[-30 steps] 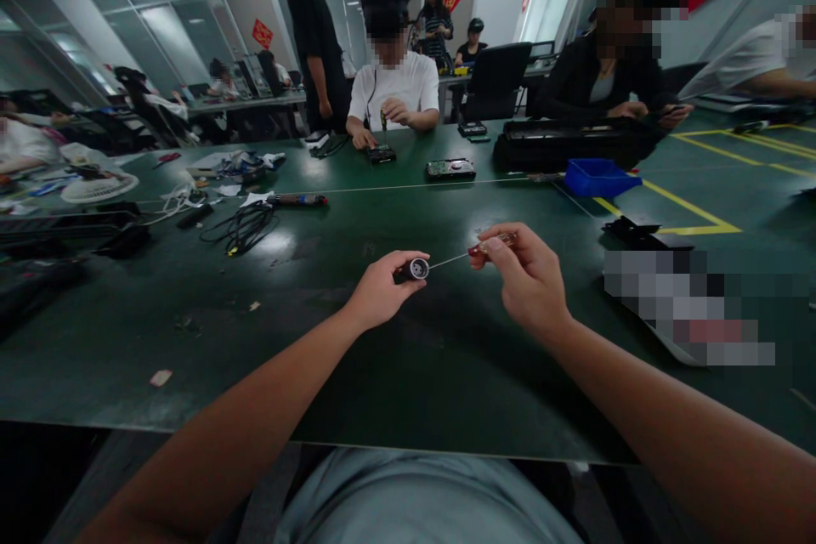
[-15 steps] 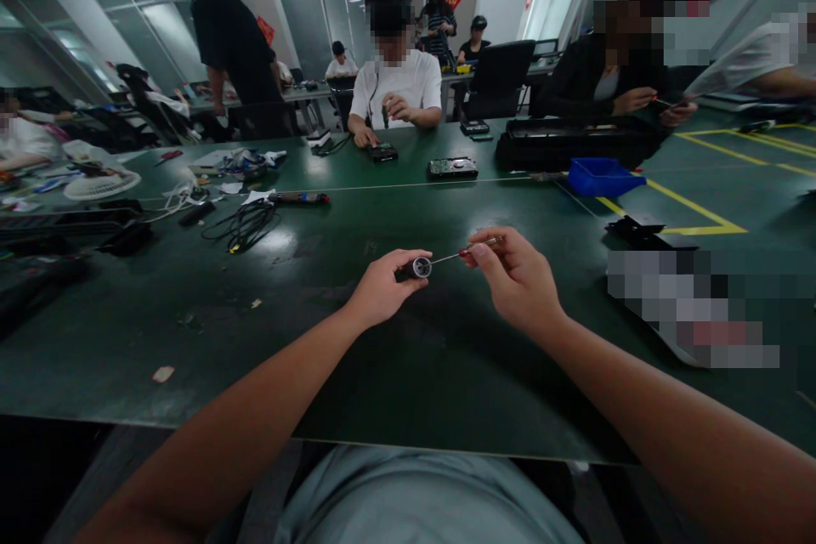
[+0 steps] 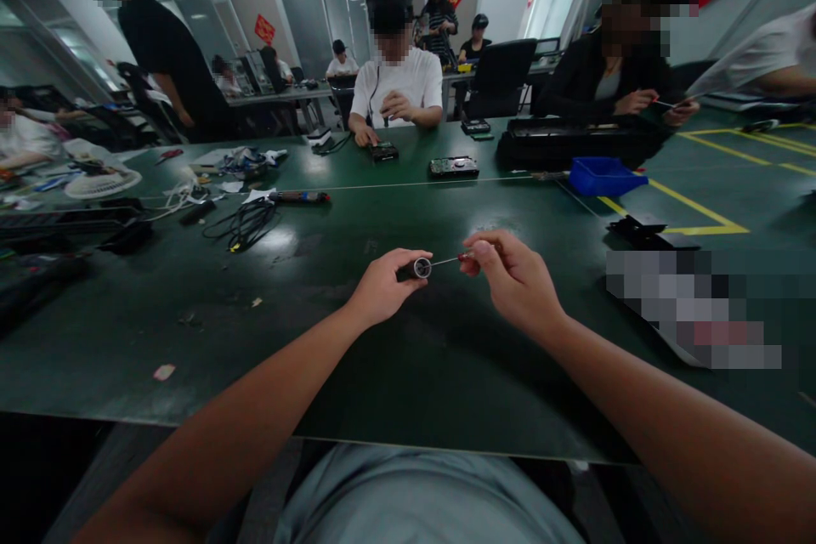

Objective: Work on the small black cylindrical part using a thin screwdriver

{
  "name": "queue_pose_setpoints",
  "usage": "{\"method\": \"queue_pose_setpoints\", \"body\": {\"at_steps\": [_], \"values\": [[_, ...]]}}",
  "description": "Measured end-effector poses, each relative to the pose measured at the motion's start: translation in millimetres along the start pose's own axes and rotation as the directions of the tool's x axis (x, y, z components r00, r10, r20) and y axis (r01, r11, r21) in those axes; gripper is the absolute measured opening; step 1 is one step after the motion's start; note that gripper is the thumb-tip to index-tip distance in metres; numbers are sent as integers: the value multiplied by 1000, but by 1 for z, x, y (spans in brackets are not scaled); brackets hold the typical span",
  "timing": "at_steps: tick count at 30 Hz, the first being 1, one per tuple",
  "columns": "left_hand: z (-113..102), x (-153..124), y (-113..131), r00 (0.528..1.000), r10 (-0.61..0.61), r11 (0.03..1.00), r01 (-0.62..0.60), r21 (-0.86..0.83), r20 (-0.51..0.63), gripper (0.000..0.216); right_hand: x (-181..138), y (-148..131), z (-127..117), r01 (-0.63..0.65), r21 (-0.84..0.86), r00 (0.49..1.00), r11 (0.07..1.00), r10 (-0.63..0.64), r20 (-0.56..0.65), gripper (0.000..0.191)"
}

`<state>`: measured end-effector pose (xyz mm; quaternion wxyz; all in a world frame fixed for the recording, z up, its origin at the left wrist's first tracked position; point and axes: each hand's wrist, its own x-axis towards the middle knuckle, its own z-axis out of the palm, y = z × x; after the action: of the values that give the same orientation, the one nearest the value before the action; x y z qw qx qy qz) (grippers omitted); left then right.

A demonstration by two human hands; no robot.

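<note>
My left hand (image 3: 381,287) is closed around a small black cylindrical part (image 3: 421,268), its round silvery end turned toward me and to the right. Between the fingers of my right hand (image 3: 518,279) is a screwdriver (image 3: 463,257) with a red handle, mostly hidden by the fingers. Its thin metal shaft points left, and the tip reaches the round end of the cylinder. I cannot tell how deep the tip sits. Both hands are held above the green table (image 3: 408,391).
A coiled black cable (image 3: 246,225) and a pen-like tool (image 3: 299,197) lie at the left. Ahead is a circuit board part (image 3: 454,167); a blue bin (image 3: 605,177) and a black bracket (image 3: 641,229) are at the right. A person (image 3: 396,85) works opposite.
My right hand has turned slightly, and less of the screwdriver's handle shows. The left hand and the cylinder stay in place. A standing person in the background has moved left.
</note>
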<state>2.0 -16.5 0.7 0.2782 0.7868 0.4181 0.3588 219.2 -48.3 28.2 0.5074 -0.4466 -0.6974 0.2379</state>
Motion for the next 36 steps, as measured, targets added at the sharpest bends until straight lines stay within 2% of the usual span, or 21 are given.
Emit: {"method": "queue_pose_setpoints", "body": {"at_steps": [5,8,12,18,23,28,31,36], "values": [[1,0,-2,1000,3,1000,-3,7,-1,40,0,2,1,-12,52,999,999,11,33,21],[0,0,-2,1000,-2,1000,2,9,4,39,-1,2,0,12,14,998,1000,-13,63,23],[0,0,-1,1000,8,1000,-8,9,10,40,-2,3,0,9,-59,999,998,-7,44,26],[1,1,-4,1000,21,1000,-22,21,18,40,-2,4,1,1,2,999,1000,-1,43,21],[0,0,-2,1000,22,1000,-22,21,19,39,-2,5,1,-23,-38,999,999,24,46,25],[-1,1,0,1000,7,1000,-7,29,20,39,-2,8,3,-32,52,999,998,34,-40,21],[-1,1,-2,1000,21,999,-21,32,19,41,0,5,3,-48,84,998,995,52,-39,18],[-1,0,-3,999,49,998,-50,47,12,41,2,4,3,-75,142,995,987,84,-56,24]]}}
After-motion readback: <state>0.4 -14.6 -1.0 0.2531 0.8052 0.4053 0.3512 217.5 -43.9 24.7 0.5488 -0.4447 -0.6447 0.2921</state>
